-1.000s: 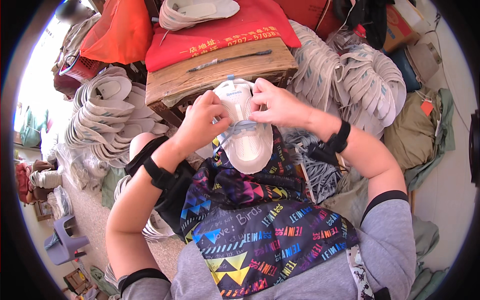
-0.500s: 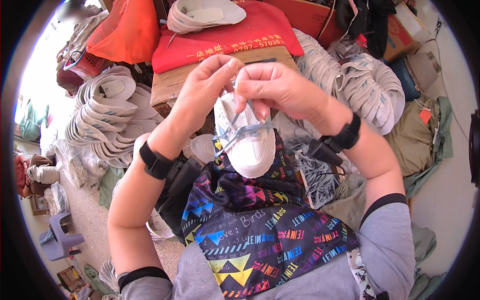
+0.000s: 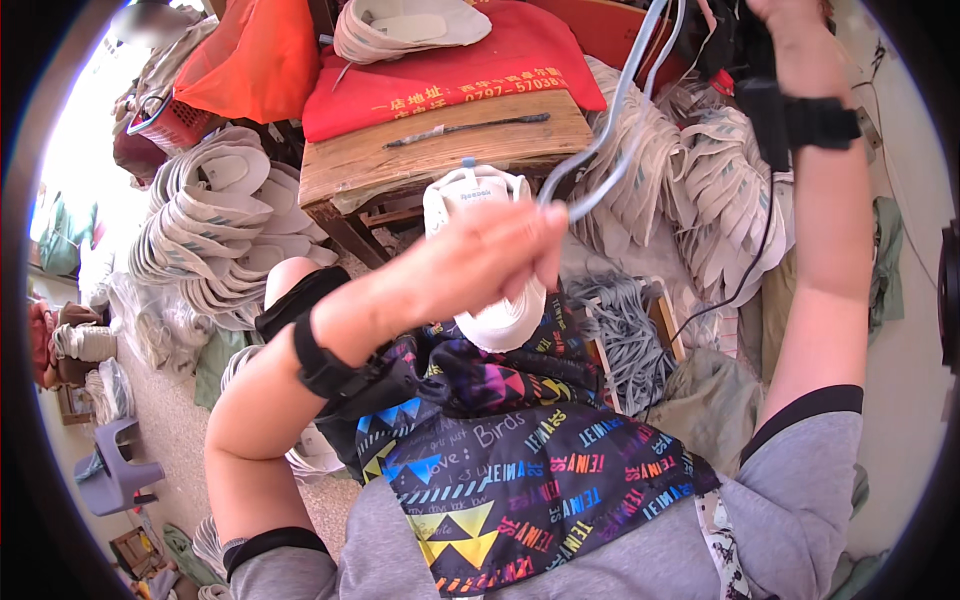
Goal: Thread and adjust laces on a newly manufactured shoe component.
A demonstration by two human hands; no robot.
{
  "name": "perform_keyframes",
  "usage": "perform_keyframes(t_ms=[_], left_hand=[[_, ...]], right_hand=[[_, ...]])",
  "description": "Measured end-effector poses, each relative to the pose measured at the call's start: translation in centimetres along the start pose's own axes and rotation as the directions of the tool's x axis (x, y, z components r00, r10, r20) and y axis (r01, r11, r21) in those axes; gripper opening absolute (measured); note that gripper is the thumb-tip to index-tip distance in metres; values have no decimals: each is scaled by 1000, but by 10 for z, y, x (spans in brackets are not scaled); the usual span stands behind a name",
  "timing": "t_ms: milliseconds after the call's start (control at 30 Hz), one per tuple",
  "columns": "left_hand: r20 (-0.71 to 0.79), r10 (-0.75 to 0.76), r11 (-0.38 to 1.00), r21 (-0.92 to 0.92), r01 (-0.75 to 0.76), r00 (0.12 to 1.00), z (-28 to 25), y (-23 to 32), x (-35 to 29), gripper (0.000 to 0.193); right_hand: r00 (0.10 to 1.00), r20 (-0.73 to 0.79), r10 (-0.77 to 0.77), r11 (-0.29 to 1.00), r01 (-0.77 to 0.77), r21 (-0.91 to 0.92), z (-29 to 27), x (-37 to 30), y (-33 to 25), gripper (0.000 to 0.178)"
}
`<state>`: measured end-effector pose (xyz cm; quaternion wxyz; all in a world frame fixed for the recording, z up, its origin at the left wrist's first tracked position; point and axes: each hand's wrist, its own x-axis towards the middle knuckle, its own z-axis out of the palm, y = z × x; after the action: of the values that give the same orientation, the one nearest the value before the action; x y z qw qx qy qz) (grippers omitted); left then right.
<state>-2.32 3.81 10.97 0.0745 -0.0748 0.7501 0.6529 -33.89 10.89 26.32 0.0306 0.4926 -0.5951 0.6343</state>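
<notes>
A white sneaker [image 3: 498, 328] rests on my apron-covered lap, toe toward me and tongue up. My left hand [image 3: 490, 258] lies across its middle, hiding the eyelets, with fingers curled and slightly smeared by motion. From those fingers a pale blue-grey shoelace [image 3: 600, 150] runs in two strands up and rightward past the upper edge. High at the right, my right hand [image 3: 790, 20] is raised on a stretched arm. Its fingers are cut off by the frame's edge, so its hold on the lace is hidden.
Beyond the shoe stands a wooden stool [image 3: 350, 170] with a thin dark rod [image 3: 467, 130] and a red cloth [image 3: 450, 75] on it. Stacked shoe uppers [image 3: 200, 215] flank it left, more [image 3: 735, 190] right. A box of grey laces [image 3: 630, 335] sits right of my lap.
My right hand has swung from the shoe far up and right. My left hand has dropped onto the shoe's middle. The lace that crossed the toe now stretches upward.
</notes>
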Motion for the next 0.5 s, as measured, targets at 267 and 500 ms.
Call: perform_keyframes(t_ms=[267, 500], left_hand=[[-421, 81, 908, -343, -241, 903, -32, -28, 5, 38], [-448, 39, 873, -419, -248, 893, -29, -15, 2, 37]], right_hand=[[528, 818, 228, 902, 203, -382, 80, -202, 43, 17], [747, 662, -60, 909, 316, -274, 106, -275, 68, 20]])
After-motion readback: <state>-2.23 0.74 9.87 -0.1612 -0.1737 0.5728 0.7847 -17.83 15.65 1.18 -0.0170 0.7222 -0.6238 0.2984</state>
